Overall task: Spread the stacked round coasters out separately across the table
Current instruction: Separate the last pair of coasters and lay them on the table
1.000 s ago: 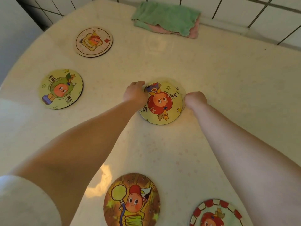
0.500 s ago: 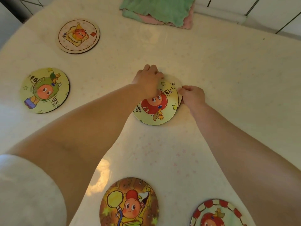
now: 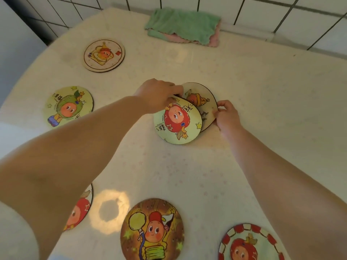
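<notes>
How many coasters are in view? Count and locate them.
7: far left, mid left, two overlapping at center, near left under the arm, near center, near right. More may be hidden.

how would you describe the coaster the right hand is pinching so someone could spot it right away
Start from the folded green cloth at the table's far edge and come toward the two hands mid-table. The right hand pinches the pale beige coaster, half hidden beneath the yellow-green red-character coaster; every other coaster lies alone.

We are pinching the yellow-green coaster (image 3: pixel 177 121) with our left hand (image 3: pixel 155 93), tilting it off the beige coaster (image 3: pixel 203 102) beneath, while our right hand (image 3: pixel 227 116) is gripping that one's edge on the table (image 3: pixel 262 109).
</notes>
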